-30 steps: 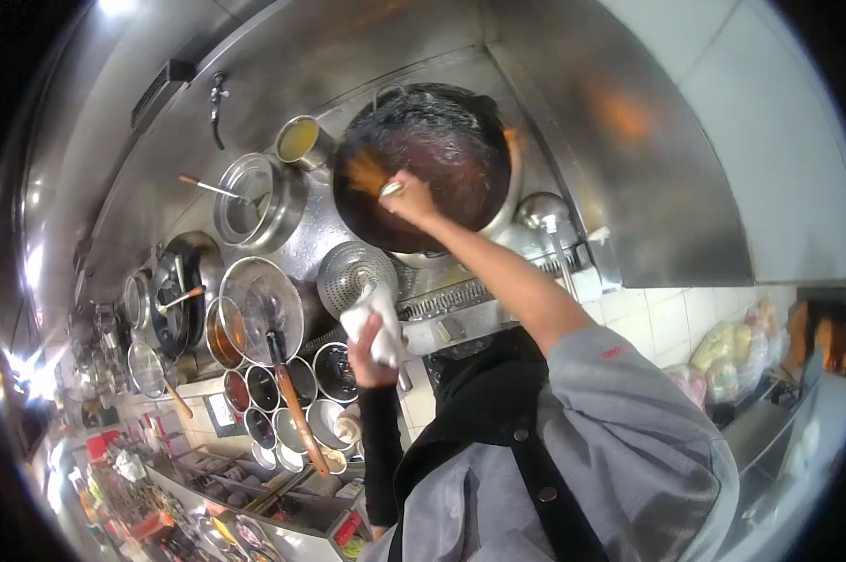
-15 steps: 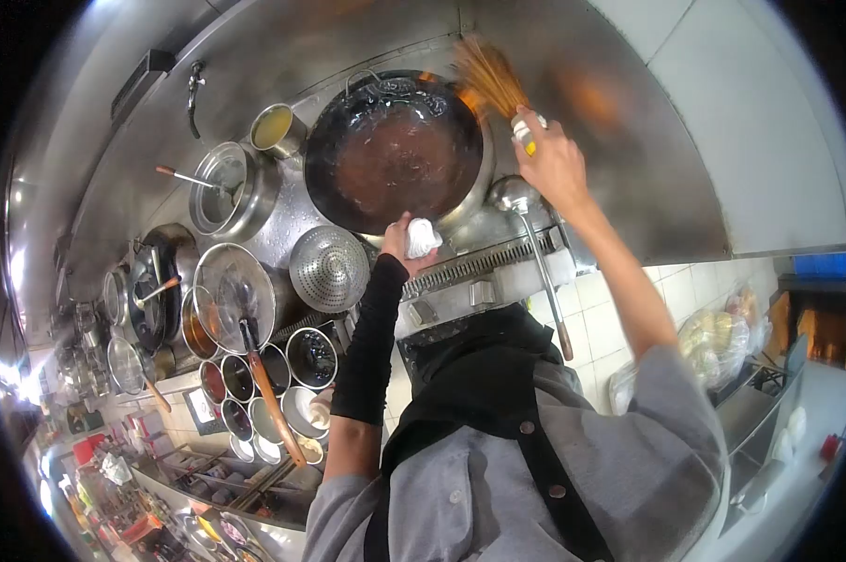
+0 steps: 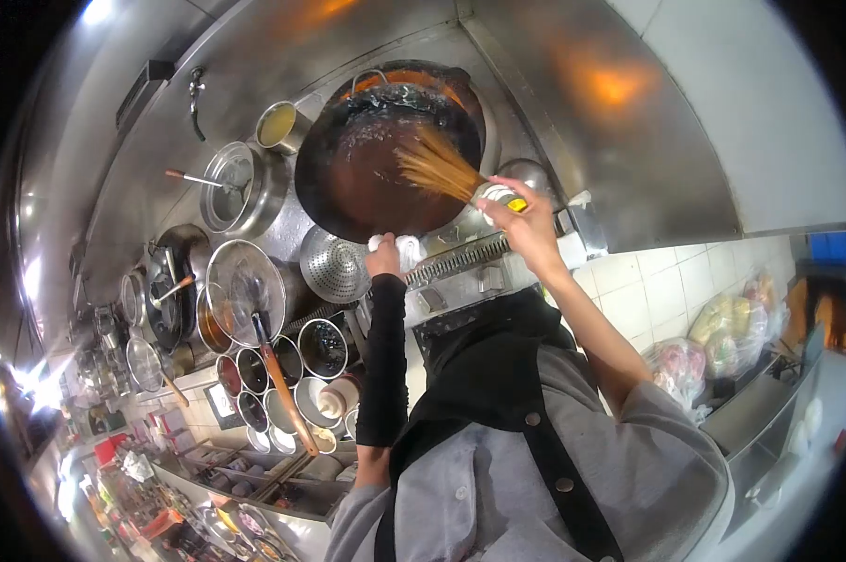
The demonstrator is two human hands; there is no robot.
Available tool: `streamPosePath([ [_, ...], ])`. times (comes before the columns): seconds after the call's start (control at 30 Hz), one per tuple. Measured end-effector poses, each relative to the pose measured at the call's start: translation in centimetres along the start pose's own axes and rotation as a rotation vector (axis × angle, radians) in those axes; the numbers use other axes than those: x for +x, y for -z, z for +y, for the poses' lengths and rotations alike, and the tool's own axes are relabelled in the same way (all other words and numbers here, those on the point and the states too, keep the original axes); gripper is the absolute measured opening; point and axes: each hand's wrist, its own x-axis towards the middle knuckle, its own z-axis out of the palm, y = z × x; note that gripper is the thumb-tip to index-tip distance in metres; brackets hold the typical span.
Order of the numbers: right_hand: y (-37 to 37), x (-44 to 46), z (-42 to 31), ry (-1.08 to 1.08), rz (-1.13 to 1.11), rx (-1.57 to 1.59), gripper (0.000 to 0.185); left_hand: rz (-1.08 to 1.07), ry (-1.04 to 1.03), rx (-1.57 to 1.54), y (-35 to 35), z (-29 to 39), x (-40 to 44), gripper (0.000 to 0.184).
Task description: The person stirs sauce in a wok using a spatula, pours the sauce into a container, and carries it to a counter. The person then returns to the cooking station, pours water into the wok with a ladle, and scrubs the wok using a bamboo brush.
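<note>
A large dark wok (image 3: pixel 348 178) is tilted toward me on the burner, with foaming reddish-brown liquid in it and orange flame behind its far rim. My left hand (image 3: pixel 384 258) is closed round a white cloth (image 3: pixel 408 251) at the wok's near edge. A bamboo whisk brush (image 3: pixel 439 169) with a white-wrapped handle is in my closed right hand (image 3: pixel 526 223); its bristles are over the wok's right part. Just left of my left hand lies a perforated strainer (image 3: pixel 334 266).
Left of the wok stand a metal cup (image 3: pixel 278 127) of yellow liquid and a steel pot (image 3: pixel 238 192). A mesh strainer (image 3: pixel 245 286) with a wooden handle rests over several sauce pots. A ladle (image 3: pixel 526 175) lies behind my right hand; plastic bags (image 3: pixel 727 348) are at right.
The wok has tipped toward me, baring flame behind it. My right hand brought the brush from the wok's right back over it. My left hand, with the cloth, shifted slightly left.
</note>
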Motion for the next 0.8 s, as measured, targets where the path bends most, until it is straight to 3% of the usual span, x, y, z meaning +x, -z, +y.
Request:
streamPosePath([
  [0.03, -0.3, 0.1, 0.6, -0.05, -0.024, 0.025, 0.043, 0.069, 0.085, 0.009, 0.5, 0.8, 0.2, 0.045],
  [0.17, -1.3, 0.0, 1.5, -0.228, -0.099, 0.231, 0.044, 0.254, -0.116, 0.359, 1.9, 5.8, -3.8, 0.048],
  [0.23, -1.9, 0.0, 1.7, -0.278, -0.132, 0.266, 0.043, 0.335, 0.029, 0.112, 1.7, 9.0, -5.7, 0.049],
  [0.37, -3.3, 0.2, 2.5, -0.415, -0.169, 0.313, 0.038, 0.385, -0.085, 0.44, 2.8, 9.5, -5.5, 0.05],
  [0.47, -4.1, 0.6, 3.9, -0.507, -0.196, 0.386, 0.037, 0.473, -0.096, 0.337, 2.3, 14.2, -9.1, 0.05],
  [0.67, -5.1, 0.6, 5.4, -0.561, -0.26, 0.52, 0.046, 0.489, -0.302, 0.59, 3.7, 13.6, -7.8, 0.048],
  [0.8, -4.9, 0.9, 5.0, -0.57, -0.262, 0.689, 0.039, 0.49, -0.419, 0.6, 3.4, 16.5, -10.3, 0.045],
])
